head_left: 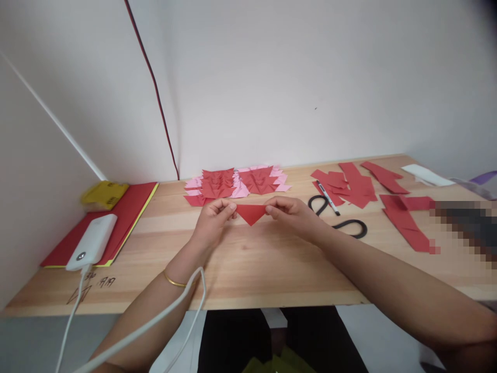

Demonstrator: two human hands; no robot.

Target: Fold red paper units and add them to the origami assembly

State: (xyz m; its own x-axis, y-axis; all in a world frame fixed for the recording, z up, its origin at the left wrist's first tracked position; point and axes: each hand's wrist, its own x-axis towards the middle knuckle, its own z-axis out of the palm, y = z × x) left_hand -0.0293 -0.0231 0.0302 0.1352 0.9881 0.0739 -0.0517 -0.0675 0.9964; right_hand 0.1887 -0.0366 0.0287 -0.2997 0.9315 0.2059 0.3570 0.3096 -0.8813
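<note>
A small red paper triangle (251,213) hangs point down at the centre of the frame, its long edge on top. Thumb and forefinger of the left hand (215,215) are clamped on its left corner; those of the right hand (289,212) pinch the right one. Fingertips cover both corners, and how the remaining curled fingers sit is hard to make out.

Behind the hands, upper centre, the lower edge of the rows of folded red and pink paper pieces (219,181) is partly hidden. Right of centre, the right forearm hides where two black loops (366,229) meet; they look to be scissor handles. A white-and-black pen (328,197) lies across the loose red paper scraps (355,184) at the upper right. At the right edge, coarse pixels mask a dark object (471,223), and the frame cuts it off.

The pale wooden tabletop (248,280) meets the white wall (272,88) along its far edge; its near edge crosses the lower frame. Open wood lies under the triangle and between the left hand and the red paper sheets (130,210) at left, though a white cable (143,326) loops across the left forearm.
</note>
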